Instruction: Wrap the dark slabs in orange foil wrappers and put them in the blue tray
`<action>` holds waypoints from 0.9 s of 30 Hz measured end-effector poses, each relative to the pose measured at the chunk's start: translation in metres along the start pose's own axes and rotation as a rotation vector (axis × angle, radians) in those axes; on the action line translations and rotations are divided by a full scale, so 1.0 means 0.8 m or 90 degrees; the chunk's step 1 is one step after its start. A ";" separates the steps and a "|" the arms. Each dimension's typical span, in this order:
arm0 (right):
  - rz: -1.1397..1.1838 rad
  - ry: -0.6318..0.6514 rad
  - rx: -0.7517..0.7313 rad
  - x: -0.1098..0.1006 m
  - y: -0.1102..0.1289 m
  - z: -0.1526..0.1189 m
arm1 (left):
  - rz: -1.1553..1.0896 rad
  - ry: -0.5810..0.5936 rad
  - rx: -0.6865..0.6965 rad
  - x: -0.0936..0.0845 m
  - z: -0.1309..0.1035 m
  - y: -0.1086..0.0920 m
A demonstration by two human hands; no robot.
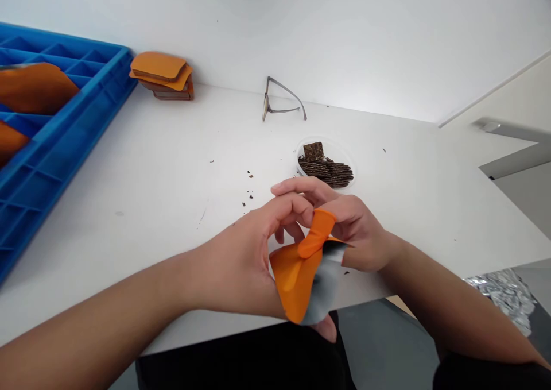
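Observation:
Near the table's front edge, my left hand [241, 258] and my right hand [361, 226] both grip an orange foil pouch [293, 281] with a silvery side. My left fingers curl behind it, and a fingertip shows below its lower edge. An orange rubber finger cot [317, 232] covers a digit of my right hand and presses at the pouch's upper part. My right index finger stretches over toward the left fingers. Just beyond my hands stands a clear plastic tub [352, 157] holding thin, dark brown pressed squares [329, 172]. Whether anything is inside the pouch is hidden.
A blue crate [81, 131] with orange pouches [38, 88] lies at the left. Beside it, against the wall, is a stack of orange pouches [159, 68]. Glasses [282, 100] rest at the back. Dark crumbs [250, 196] dot the white table; crumpled foil [503, 292] lies lower right.

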State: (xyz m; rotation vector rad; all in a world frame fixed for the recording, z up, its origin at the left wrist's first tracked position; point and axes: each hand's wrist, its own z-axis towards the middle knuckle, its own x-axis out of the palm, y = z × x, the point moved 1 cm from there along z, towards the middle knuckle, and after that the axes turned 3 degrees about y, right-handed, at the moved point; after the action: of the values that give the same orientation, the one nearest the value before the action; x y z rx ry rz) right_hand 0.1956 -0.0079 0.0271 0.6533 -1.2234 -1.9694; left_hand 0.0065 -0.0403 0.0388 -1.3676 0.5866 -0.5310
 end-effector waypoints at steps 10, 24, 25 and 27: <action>-0.040 0.035 0.020 0.000 0.003 0.012 | -0.125 0.038 0.041 0.016 0.003 0.009; 0.020 0.007 -0.030 0.004 -0.017 0.000 | -0.240 0.016 0.073 0.026 0.009 0.023; 0.012 0.005 -0.033 0.004 -0.017 0.000 | -0.252 0.025 0.074 0.025 0.009 0.024; -0.008 0.007 -0.040 0.005 -0.016 0.000 | -0.278 0.040 0.075 0.026 0.008 0.026</action>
State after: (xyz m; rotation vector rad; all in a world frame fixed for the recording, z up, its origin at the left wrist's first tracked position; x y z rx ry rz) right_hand 0.1890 -0.0071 0.0155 0.6406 -1.1487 -2.0043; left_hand 0.0265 -0.0463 0.0170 -1.3737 0.2975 -0.9477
